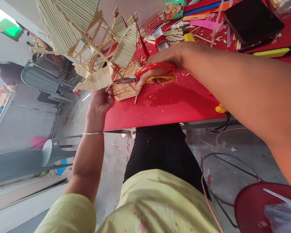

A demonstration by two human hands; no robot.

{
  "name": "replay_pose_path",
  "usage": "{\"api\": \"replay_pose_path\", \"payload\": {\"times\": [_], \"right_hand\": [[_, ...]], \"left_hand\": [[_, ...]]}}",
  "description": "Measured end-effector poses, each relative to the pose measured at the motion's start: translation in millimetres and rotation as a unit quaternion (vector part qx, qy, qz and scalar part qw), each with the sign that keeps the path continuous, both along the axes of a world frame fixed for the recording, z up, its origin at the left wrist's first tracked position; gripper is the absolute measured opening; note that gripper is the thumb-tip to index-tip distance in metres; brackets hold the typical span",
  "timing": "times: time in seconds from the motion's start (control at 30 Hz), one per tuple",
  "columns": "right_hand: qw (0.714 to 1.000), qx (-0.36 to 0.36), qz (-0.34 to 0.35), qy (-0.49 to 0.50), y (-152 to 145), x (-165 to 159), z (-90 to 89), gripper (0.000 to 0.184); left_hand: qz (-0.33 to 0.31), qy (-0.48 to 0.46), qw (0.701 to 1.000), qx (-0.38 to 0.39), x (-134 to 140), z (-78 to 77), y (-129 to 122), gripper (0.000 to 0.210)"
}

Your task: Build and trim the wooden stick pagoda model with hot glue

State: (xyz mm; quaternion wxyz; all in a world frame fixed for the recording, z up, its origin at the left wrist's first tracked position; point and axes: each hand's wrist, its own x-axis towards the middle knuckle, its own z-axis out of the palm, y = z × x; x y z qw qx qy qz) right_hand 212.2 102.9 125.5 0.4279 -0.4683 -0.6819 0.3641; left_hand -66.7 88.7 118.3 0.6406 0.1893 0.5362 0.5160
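Note:
A pagoda-like model (98, 78) built of thin wooden sticks stands tilted in view at the table's left end, with layered roofs and red cords at several roof corners. My right hand (168, 55) grips scissors (157, 67) with red and yellow handles. Their blades point left, close to a small red cord loop (115, 67) at a lower roof corner. Beneath that roof edge is my left hand (101, 102), its fingers curled together against the model. What its fingertips pinch is hidden by the roof and blur.
Loose sticks (176, 35), a wound red cord (162, 41), a dark phone-like slab (254, 21) and a yellow cutter (273, 51) lie on the red table (165, 111). Grey chairs (42, 81) stand left, a red stool (252, 207) lower right. Cables cross the floor.

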Motion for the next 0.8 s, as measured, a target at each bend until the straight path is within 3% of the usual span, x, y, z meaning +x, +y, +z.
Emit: {"api": "replay_pose_path", "payload": {"times": [0.1, 0.17, 0.23, 0.3, 0.33, 0.47, 0.57, 0.7, 0.8], "right_hand": [[0.999, 0.000, -0.018, 0.032, -20.3, -2.6, -11.6, 0.042], [1.000, -0.007, 0.017, 0.023, -20.3, -2.6, -15.0, 0.040], [0.991, -0.046, 0.110, -0.056, -6.3, -1.3, -12.7, 0.038], [0.950, -0.120, 0.210, -0.197, 14.7, -0.7, -6.7, 0.037], [0.944, -0.098, 0.218, -0.229, 24.6, -1.0, -3.6, 0.035], [0.937, 0.013, 0.206, -0.281, 40.7, -4.9, 3.2, 0.029], [0.921, 0.058, 0.181, -0.340, 31.6, -6.0, 3.4, 0.035], [0.883, 0.105, 0.134, -0.438, 15.3, -4.1, 5.7, 0.025], [0.871, 0.120, 0.120, -0.462, 7.3, -3.9, 10.0, 0.033]], "left_hand": [[-0.001, -0.001, 1.000, -0.008, 0.8, 0.6, 0.0, 0.030], [0.001, 0.000, 1.000, -0.010, 1.1, 0.8, 0.0, 0.029], [0.002, 0.003, 1.000, -0.008, 1.2, 0.8, -0.3, 0.030], [0.006, 0.008, 1.000, -0.008, 0.8, 0.4, -0.5, 0.029], [0.009, 0.012, 1.000, -0.007, 0.4, 0.0, -0.4, 0.027], [0.016, 0.028, 0.999, -0.006, -1.5, -2.8, 1.4, 0.019], [0.020, 0.035, 0.999, -0.003, -1.0, -4.5, 3.1, 0.021], [0.029, 0.038, 0.999, -0.005, 2.5, -4.0, 3.9, 0.024], [0.034, 0.041, 0.999, -0.003, 3.6, -3.6, 4.1, 0.025]]}}
